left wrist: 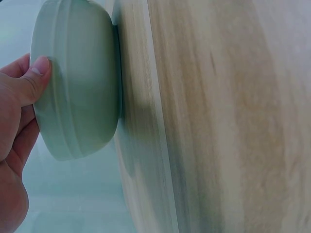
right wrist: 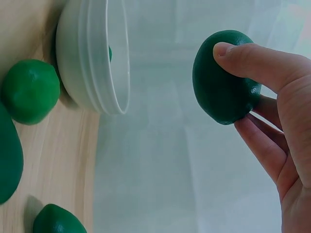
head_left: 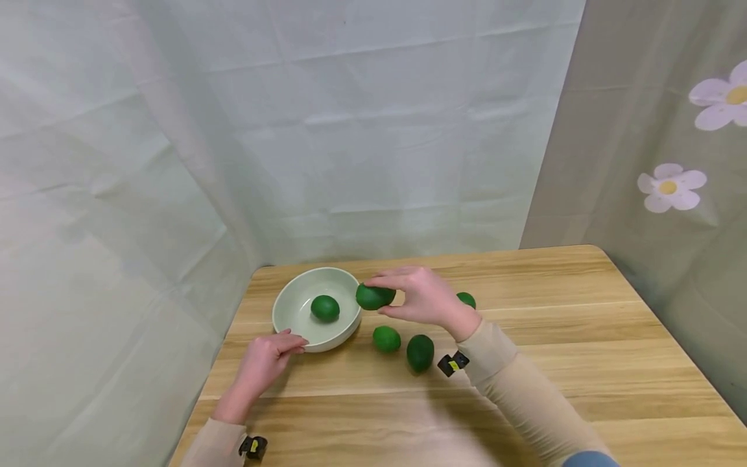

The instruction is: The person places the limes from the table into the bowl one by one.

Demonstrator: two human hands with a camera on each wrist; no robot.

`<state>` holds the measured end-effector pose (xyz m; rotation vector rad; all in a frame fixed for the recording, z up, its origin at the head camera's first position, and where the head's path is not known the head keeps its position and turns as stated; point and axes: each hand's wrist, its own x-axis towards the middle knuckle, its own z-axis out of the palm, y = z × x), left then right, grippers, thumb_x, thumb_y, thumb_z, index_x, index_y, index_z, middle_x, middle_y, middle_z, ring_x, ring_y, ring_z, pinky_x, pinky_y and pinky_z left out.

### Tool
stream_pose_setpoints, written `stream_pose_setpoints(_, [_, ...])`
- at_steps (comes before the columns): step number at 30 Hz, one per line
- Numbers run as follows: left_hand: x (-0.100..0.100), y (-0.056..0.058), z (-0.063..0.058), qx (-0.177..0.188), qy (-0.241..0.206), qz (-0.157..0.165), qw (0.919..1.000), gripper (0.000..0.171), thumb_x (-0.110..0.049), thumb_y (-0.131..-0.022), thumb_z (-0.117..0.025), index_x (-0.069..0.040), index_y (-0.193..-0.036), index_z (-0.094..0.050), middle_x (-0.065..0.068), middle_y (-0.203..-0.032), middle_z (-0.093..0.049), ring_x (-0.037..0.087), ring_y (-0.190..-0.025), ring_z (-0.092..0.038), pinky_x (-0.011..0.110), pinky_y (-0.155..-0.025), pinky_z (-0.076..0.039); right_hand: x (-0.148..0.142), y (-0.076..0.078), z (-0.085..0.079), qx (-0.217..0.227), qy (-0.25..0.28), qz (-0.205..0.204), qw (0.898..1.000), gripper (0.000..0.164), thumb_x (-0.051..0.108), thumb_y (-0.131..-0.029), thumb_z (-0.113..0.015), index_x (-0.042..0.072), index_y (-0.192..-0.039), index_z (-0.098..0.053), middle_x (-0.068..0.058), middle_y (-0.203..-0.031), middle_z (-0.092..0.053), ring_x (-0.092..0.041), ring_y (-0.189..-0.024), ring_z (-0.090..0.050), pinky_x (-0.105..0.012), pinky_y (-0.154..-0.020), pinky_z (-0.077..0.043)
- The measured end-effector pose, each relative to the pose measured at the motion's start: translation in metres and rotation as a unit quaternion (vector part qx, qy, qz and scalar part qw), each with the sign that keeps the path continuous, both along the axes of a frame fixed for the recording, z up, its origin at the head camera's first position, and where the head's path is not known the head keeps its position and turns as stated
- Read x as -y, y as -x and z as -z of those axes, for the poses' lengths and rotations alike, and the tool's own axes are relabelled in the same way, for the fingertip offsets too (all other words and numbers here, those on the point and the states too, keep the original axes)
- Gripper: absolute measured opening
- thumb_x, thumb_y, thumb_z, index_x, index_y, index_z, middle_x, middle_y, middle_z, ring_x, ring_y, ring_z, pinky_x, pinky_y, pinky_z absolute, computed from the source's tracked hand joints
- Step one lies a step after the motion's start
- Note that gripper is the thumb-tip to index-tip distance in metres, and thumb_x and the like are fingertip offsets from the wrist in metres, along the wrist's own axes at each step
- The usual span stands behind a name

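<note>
My right hand (head_left: 428,297) pinches a dark green avocado (head_left: 375,297) between thumb and fingers, raised beside the right rim of a pale green bowl (head_left: 286,295). In the right wrist view the avocado (right wrist: 223,80) shows smooth and egg-shaped, apart from the bowl (right wrist: 80,58). At the bowl's near left side, my left hand (head_left: 265,363) grips the rim, its thumb lying on the outer wall in the left wrist view. One dark green oval fruit (head_left: 325,308) lies inside the bowl.
Right of the bowl, a brighter green lime (head_left: 386,339) and another dark avocado (head_left: 420,353) lie on the wooden table (head_left: 583,350). A further green fruit (head_left: 466,299) is partly hidden behind my right wrist. Pale curtains (head_left: 397,143) hang around the table's back and sides.
</note>
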<state>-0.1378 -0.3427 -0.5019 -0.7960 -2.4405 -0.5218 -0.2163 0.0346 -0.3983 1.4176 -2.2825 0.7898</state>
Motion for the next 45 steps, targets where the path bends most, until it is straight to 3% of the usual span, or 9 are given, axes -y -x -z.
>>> stream_pose_setpoints(23, [-0.001, 0.002, 0.0, 0.021, -0.002, -0.006, 0.9998, 0.026, 0.005, -0.074, -0.093, -0.007, -0.095, -0.085, 0.006, -0.093, -0.082, 0.036, -0.093, -0.08, 0.049, -0.085, -0.067, 0.048, 0.002, 0.006, 0.039, -0.025, -0.033, 0.998, 0.05, 0.024, -0.088, -0.091, 0.018, -0.136, -0.075, 0.0, -0.133, -0.075, -0.015, -0.121, -0.071, -0.026, -0.103, -0.059])
stream_pose_setpoints(35, [-0.002, 0.0, 0.002, 0.017, -0.005, -0.008, 0.9998, 0.026, 0.005, -0.075, -0.093, -0.008, -0.095, -0.085, 0.004, -0.092, -0.082, 0.033, -0.092, -0.081, 0.05, -0.085, -0.067, 0.078, 0.008, 0.018, 0.08, -0.077, -0.034, 0.993, 0.054, 0.03, -0.09, -0.09, 0.023, -0.141, -0.072, 0.008, -0.132, -0.074, -0.004, -0.112, -0.071, -0.016, -0.096, -0.057])
stream_pose_setpoints(45, [-0.001, 0.0, 0.003, 0.015, -0.002, -0.01, 0.9998, 0.025, 0.004, -0.074, -0.093, -0.009, -0.094, -0.085, 0.004, -0.092, -0.082, 0.034, -0.092, -0.08, 0.049, -0.084, -0.067, 0.093, 0.007, 0.023, 0.086, -0.106, -0.013, 0.991, 0.052, 0.031, -0.088, -0.091, 0.026, -0.137, -0.074, 0.009, -0.126, -0.077, -0.003, -0.096, -0.071, -0.016, -0.088, -0.057])
